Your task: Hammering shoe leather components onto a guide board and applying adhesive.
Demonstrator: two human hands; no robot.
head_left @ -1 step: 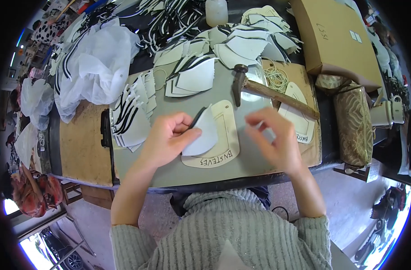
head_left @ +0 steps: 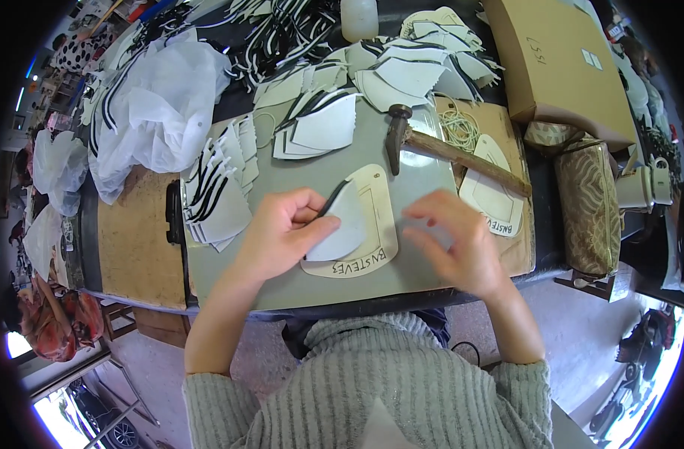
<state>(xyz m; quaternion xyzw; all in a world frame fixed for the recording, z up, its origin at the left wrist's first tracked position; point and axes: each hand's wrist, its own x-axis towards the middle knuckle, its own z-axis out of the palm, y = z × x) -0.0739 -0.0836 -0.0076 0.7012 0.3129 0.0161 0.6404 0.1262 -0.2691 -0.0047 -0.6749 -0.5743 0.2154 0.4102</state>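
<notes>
A: Fingers of the left hand (head_left: 282, 236): thumb and forefinger clamped on a white piece (head_left: 348, 228) with a black strip (head_left: 336, 197) along one edge. Right hand (head_left: 458, 243): thumb and forefinger apart, the tips pointing toward the piece.

B: Where do I log the piece?

A: Over the left part of a cream template (head_left: 383, 217), on the grey mat (head_left: 282, 179). I cannot tell whether piece and template touch.

B: Writing?

A: Dark hand lettering, upside down to me, follows the template's near curve. A second template (head_left: 488, 200), partly under the hammer (head_left: 461, 156), carries similar lettering. The cardboard box (head_left: 559, 82) shows a handwritten mark and a pale label, too small to read.

B: Against the earlier frame?

A: Small changes. I see the right fingertips slightly lower in view; the piece reaches a little farther right across the template. The left hand keeps its pinch.
</notes>
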